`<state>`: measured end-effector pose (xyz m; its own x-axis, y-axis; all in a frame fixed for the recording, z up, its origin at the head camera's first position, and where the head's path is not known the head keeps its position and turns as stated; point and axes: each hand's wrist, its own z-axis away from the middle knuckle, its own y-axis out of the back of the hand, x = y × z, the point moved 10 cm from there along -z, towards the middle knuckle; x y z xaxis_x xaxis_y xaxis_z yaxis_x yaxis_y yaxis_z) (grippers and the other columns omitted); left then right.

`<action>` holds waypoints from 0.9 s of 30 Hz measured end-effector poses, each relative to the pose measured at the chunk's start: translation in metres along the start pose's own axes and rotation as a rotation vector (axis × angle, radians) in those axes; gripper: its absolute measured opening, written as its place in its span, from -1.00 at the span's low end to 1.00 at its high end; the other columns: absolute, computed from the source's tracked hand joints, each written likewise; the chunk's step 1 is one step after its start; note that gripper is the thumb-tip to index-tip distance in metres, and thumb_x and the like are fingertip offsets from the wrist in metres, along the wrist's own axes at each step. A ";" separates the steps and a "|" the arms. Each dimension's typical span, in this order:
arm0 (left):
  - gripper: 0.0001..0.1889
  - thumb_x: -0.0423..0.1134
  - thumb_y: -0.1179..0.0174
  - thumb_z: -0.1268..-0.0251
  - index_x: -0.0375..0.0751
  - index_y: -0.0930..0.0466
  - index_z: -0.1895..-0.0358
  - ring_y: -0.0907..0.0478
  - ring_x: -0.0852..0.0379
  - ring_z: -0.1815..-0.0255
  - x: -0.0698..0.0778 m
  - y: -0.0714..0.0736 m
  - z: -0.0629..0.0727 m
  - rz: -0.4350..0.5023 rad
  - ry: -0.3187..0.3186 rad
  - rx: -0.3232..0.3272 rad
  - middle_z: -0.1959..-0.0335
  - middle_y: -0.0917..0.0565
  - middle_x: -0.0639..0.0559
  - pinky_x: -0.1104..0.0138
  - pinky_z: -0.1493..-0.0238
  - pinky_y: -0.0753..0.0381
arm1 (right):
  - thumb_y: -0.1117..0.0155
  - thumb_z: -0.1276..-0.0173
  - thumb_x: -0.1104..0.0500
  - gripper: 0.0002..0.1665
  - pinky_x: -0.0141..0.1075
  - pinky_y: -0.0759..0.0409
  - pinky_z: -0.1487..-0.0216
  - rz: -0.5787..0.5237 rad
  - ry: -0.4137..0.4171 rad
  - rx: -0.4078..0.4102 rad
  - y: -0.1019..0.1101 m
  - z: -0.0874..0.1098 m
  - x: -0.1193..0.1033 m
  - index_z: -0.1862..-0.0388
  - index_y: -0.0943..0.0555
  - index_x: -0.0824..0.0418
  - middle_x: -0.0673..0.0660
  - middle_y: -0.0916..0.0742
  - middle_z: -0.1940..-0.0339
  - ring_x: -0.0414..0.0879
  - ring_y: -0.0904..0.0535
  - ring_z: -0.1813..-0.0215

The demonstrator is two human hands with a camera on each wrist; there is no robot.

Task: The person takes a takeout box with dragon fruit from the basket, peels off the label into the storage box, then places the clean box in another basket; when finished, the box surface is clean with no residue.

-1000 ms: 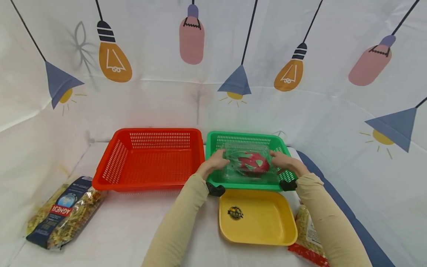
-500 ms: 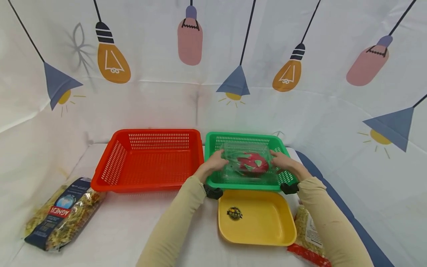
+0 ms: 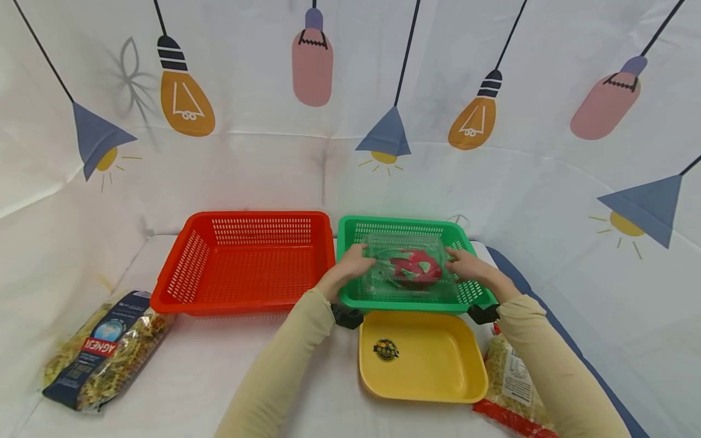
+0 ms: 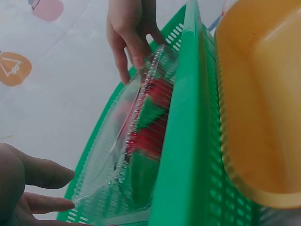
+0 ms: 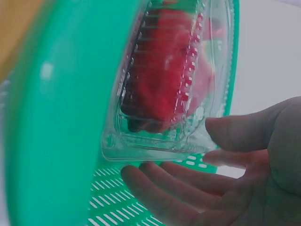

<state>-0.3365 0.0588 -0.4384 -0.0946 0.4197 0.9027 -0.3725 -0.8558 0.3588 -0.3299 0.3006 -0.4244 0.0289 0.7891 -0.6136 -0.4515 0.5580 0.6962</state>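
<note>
A clear plastic clamshell box with a red and green dragon fruit inside sits in the green basket. At the box's left end is my left hand, thumb and fingers apart, fingertips at the corner in the left wrist view. My right hand is at the other end. In the right wrist view its thumb is close to the box edge, and the other fingers stretch loosely below the box; whether they touch it is hard to tell.
Left of the green basket stands a red basket. A yellow tray lies in front of the green basket. One pasta bag is at the far left, another bag under the right forearm. A patterned cloth hangs behind.
My right hand and forearm have shifted slightly right, away from the box. The left forearm has moved a little left. Box and dragon fruit stay in the green basket.
</note>
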 end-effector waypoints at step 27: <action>-0.51 -0.18 -0.05 -0.54 -0.12 -0.34 -0.46 -0.46 -0.14 -0.37 -0.029 0.076 0.123 -0.091 -0.341 0.305 -0.38 -0.50 -0.10 -0.08 -0.32 -0.43 | -0.11 -0.54 0.11 -0.18 0.33 -0.29 -0.33 0.185 0.119 0.292 -0.008 0.048 -0.008 -0.55 -0.04 0.50 0.57 -0.25 -0.48 0.51 -0.25 -0.41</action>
<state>-0.2486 -0.0559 -0.4079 0.2541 0.4176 0.8724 -0.0723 -0.8913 0.4477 -0.2841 0.3026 -0.4074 -0.1407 0.8577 -0.4946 -0.1653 0.4722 0.8659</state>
